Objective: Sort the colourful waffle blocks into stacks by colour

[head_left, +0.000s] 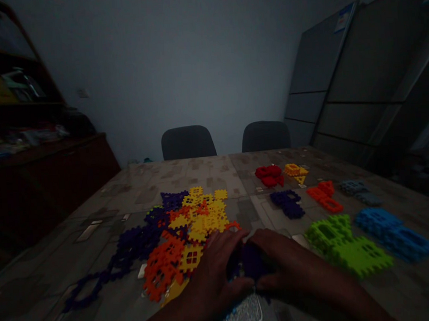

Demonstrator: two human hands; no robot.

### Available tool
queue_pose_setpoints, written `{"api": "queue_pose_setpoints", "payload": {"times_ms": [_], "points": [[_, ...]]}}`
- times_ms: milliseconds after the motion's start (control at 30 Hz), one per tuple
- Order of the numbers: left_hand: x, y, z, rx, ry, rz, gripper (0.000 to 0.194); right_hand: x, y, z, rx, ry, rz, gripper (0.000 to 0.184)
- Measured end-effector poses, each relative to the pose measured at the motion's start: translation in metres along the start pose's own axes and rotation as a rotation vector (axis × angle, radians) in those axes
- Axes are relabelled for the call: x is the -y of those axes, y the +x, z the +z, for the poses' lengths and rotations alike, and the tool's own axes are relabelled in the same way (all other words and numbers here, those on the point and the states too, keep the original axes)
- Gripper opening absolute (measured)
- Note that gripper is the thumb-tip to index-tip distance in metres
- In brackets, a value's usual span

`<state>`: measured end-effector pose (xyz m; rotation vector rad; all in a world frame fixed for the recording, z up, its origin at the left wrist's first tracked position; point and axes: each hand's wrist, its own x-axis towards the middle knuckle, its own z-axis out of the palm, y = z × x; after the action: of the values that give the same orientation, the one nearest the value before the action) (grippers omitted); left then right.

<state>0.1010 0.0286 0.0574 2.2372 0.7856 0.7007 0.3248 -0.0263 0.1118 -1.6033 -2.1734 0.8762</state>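
My left hand (216,269) and my right hand (284,265) meet near the table's front edge, fingers curled round a dark purple plastic piece (252,262) held between them. Just left of the hands lies a mixed heap of yellow, orange and purple interlocking tiles (178,230). A pale grid-patterned flat thing (245,314) lies under my wrists. The room is dim, so the fingertips are hard to make out.
Sorted piles lie to the right: green (345,244), blue (393,232), orange (324,197), purple (288,203), red (269,175), yellow (295,171), grey-blue (358,191). Two dark chairs (187,142) stand at the table's far side. A shelf unit (24,143) is left, cabinets right.
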Motion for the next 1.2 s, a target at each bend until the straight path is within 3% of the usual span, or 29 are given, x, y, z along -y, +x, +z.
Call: {"api": "queue_pose_setpoints", "payload": {"times_ms": [133,267,433,667,833,967,1067,1200], "points": [[-0.008,0.013,-0.031,0.108,-0.024,-0.060,0.065,-0.007,-0.004,-0.006,0.020,-0.087,0.083,0.052],[-0.004,0.015,-0.045,0.217,0.188,-0.056,0.034,-0.018,-0.010,-0.004,0.089,-0.165,0.124,0.058],[-0.009,0.010,-0.037,0.295,0.370,-0.043,0.055,-0.009,-0.008,0.002,0.153,-0.225,0.117,0.059],[-0.013,0.010,-0.035,0.320,0.408,-0.052,0.061,0.009,-0.003,0.001,0.206,-0.294,0.146,0.064],[-0.005,0.014,-0.045,0.251,0.250,-0.103,0.063,0.000,-0.004,0.006,0.189,-0.334,0.146,0.058],[-0.018,0.012,-0.055,0.199,-0.041,-0.206,0.050,-0.012,-0.006,0.008,0.154,-0.357,0.188,0.049],[-0.036,-0.001,-0.050,0.298,-0.187,-0.232,0.028,-0.019,-0.005,0.009,0.135,-0.349,0.173,0.045],[-0.040,-0.029,-0.034,0.496,-0.105,-0.255,0.021,-0.021,-0.003,0.010,0.136,-0.386,0.138,0.050]]}}
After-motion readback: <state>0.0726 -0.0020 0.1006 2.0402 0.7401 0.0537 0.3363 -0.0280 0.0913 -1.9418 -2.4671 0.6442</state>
